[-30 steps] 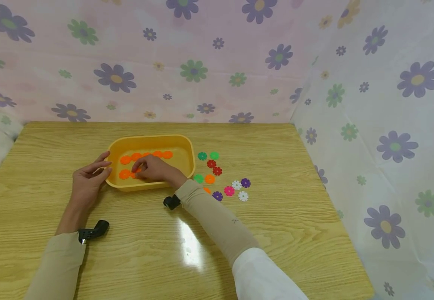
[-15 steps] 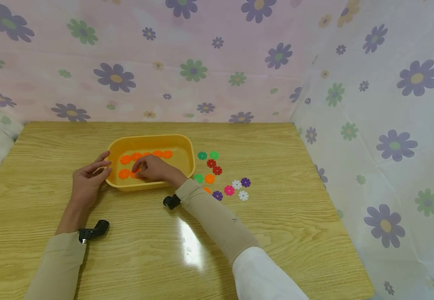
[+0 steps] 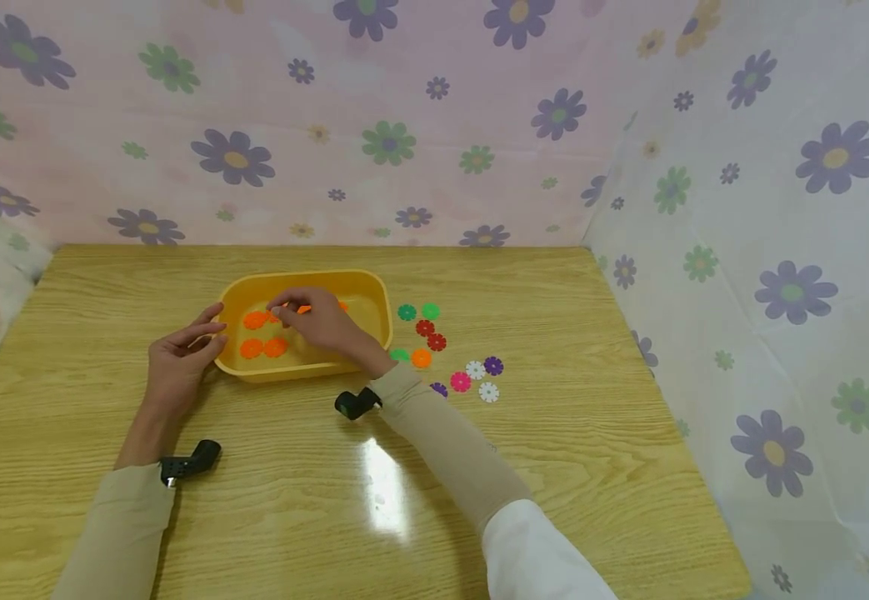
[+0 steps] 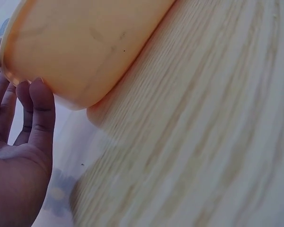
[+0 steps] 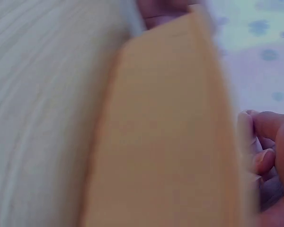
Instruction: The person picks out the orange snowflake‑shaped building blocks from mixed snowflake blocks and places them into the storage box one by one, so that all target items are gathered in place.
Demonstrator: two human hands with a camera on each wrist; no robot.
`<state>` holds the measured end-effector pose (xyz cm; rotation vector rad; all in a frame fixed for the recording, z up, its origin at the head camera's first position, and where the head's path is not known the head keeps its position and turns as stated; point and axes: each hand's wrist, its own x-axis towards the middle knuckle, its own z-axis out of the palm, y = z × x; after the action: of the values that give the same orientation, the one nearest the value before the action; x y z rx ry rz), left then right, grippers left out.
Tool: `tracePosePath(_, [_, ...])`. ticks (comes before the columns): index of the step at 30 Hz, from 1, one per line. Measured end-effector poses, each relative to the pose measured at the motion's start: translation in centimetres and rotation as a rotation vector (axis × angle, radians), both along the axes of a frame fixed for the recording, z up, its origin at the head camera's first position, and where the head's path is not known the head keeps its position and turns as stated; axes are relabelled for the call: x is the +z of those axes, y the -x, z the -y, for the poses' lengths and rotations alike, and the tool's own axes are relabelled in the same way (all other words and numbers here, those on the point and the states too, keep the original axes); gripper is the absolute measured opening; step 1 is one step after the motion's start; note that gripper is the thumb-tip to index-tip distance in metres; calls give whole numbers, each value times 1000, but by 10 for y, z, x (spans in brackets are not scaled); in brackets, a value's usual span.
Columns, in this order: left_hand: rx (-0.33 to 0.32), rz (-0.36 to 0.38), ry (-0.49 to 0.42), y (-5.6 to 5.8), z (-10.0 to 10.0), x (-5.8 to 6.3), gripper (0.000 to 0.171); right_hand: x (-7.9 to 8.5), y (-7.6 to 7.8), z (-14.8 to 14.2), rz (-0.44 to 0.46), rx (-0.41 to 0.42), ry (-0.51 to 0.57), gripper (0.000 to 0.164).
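Note:
A yellow plastic tub (image 3: 344, 369) stands on the table, with orange notched plastic discs lying in it in two rows. My left hand (image 3: 175, 367) holds the tub's left end, fingertips at the rim; the left wrist view shows bent fingers against that rim. Inside the tub, my right hand (image 3: 322, 321) is over the back row, its thumb and index fingertips close together right at an orange disc (image 3: 272, 317). I cannot tell whether they pinch it. Two orange discs (image 3: 252, 348) lie in the front row. Part of the back row is hidden by the right hand.
Right of the tub lie several loose discs: green (image 3: 430, 311), red (image 3: 436, 342), orange (image 3: 422, 358), pink (image 3: 460, 382), white (image 3: 489, 392) and purple (image 3: 493, 366). My right forearm (image 3: 449, 433) crosses over the table near them. Flowered cloth (image 3: 434, 125) hangs behind the table.
My right hand has moved from the front row toward the back row, uncovering the second front orange disc. My left hand stays at the tub's end.

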<state>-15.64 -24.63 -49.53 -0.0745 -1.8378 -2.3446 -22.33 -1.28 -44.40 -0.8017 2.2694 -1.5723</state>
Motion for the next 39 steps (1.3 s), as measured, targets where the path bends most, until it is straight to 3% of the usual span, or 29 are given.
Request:
tracePosePath(9, [15, 42, 48, 1, 0, -1, 25, 38, -2, -55, -73, -82, 173, 23])
tracePosePath(12, [18, 47, 56, 1, -1, -1, 25, 46, -4, -79, -118, -113, 160, 22])
tracePosePath(15, [27, 57, 66, 2, -2, -1, 26, 48, -6, -105, -151, -133, 81, 20])
tracePosePath(20, [49, 72, 78, 2, -2, -2, 27, 32, -6, -142, -133, -174, -70, 21])
tracePosePath(28, [38, 61, 13, 0, -3, -2, 23, -1, -13, -181, -4, -172, -300, 28])
tracePosePath(39, [23, 48, 6, -1, -4, 0, 23, -24, -19, -189, 11, -177, -324, 38])
